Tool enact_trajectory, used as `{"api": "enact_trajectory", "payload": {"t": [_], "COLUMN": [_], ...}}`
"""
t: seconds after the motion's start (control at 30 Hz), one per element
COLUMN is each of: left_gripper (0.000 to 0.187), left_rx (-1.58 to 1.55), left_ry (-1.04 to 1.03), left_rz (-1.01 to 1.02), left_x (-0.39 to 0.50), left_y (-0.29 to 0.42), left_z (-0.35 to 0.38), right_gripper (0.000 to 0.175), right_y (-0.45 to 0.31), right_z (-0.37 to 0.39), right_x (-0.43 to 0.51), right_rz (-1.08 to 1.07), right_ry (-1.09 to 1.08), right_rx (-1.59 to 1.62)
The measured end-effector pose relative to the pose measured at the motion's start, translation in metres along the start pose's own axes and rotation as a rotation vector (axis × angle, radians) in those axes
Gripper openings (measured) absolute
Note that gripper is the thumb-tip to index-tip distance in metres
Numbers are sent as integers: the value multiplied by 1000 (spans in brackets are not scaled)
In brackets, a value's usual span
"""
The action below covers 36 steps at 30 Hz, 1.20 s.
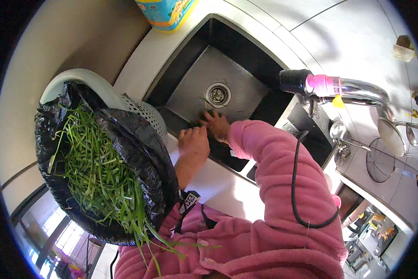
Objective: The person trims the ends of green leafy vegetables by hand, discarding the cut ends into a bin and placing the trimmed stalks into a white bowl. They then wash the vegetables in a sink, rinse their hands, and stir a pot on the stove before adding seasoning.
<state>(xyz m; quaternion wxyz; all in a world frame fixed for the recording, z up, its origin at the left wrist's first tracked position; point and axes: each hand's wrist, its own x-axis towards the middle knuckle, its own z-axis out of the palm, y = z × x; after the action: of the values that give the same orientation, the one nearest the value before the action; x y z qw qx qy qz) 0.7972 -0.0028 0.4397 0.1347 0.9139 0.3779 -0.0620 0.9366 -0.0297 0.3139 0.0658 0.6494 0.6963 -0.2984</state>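
My right hand [216, 126] reaches down into the dark sink [186, 85], its fingers spread near the front wall. Some dark green bits show by its fingertips, blurred. My left hand [194, 144] is at the sink's front edge, beside the right hand, with its fingers bent down and their tips hidden. What it may hold cannot be seen. Beyond both hands, a round drain strainer [218, 95] has green scraps in and around it. At the left, a black plastic bag [135, 139] full of cut green leaves [97, 174] covers part of my left forearm.
The bag sits in a pale perforated plastic basket [153, 118]. A chrome faucet [361, 91] with a pink fitting reaches over the sink's right side. A blue and yellow container [169, 15] stands at the back corner. A wire skimmer [380, 160] and ladles hang at the right.
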Motion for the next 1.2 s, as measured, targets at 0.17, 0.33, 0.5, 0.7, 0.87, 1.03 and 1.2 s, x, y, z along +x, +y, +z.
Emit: {"api": "enact_trajectory", "payload": {"t": [0.17, 0.33, 0.5, 0.7, 0.87, 1.03, 1.2], "left_gripper": [25, 26, 27, 27, 31, 32, 34], "left_rx": [-12, -8, -27, -51, -475, -1431, -1997], "left_ry": [-85, -90, -146, -85, 210, 239, -55], "left_rz": [3, 7, 1, -14, 36, -128, -52], "left_x": [0, 1, 2, 5, 4, -16, -68], "left_y": [0, 1, 1, 2, -4, 30, 69], "left_z": [-7, -10, -15, -11, -5, -26, -115], "right_gripper": [54, 51, 49, 46, 47, 32, 34], "right_y": [-1, 8, 9, 0, -14, -41, -96], "right_z": [15, 27, 22, -16, -73, -154, -236], "right_x": [-7, 4, 1, -35, -99, -167, -234], "right_rz": [-24, 18, 102, 122, -247, 58, -10], "right_ry": [-322, -463, -521, -469, -46, -29, 223], "right_rx": [162, 616, 997, 1356, 1194, 1691, 1613]}}
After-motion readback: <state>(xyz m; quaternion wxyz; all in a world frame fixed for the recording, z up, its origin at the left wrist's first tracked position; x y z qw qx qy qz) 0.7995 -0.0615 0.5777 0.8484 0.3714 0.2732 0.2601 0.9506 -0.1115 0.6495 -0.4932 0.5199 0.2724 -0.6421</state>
